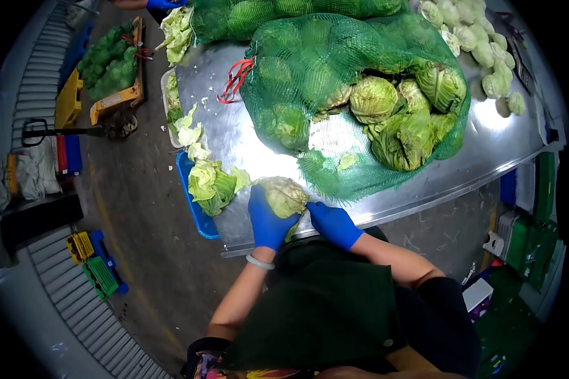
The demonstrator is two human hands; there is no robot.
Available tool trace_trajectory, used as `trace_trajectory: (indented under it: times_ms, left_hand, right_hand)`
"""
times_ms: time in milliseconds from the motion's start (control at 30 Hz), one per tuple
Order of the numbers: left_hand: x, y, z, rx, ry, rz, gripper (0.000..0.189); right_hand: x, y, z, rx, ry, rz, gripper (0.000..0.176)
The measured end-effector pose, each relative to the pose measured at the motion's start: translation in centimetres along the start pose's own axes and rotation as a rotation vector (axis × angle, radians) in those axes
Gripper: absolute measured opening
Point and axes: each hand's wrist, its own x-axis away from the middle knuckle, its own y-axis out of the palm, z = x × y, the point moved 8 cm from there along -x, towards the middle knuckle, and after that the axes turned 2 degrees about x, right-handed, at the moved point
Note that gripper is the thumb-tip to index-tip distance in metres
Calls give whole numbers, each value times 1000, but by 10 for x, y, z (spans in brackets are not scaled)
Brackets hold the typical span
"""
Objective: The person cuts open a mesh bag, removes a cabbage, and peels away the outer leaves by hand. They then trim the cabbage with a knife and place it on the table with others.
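At the near edge of the metal table [221,126] sits a pale cabbage [283,194] with brownish outer leaves. My left hand [269,221], in a blue glove, is wrapped round its left side. On the cabbage's right, my right hand [334,224], also gloved, pinches the edge of an outer leaf low down. Just beyond lies an opened green mesh sack [303,69], with several cabbages [373,100] showing at its mouth. Loose outer leaves [212,186] are heaped to the left of my left hand.
A blue bin [193,205] stands below the table's left edge, with a white tray [169,104] farther along. Several pale trimmed cabbages [471,35] lie at the far right. Another person's gloved hand [164,5] is at the top left. A pallet truck [117,104] carries more sacks.
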Motion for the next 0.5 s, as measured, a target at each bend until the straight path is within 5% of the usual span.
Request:
trace_trajectory:
  times_ms: [367,500]
  left_hand:
    - [-11,11,7,-103,-14,53,119]
    - [-12,5,11,-104,19,39,118]
  right_hand:
    - [-43,30,27,149,193,-229,13]
    - [-42,24,22,103,102,-206,15]
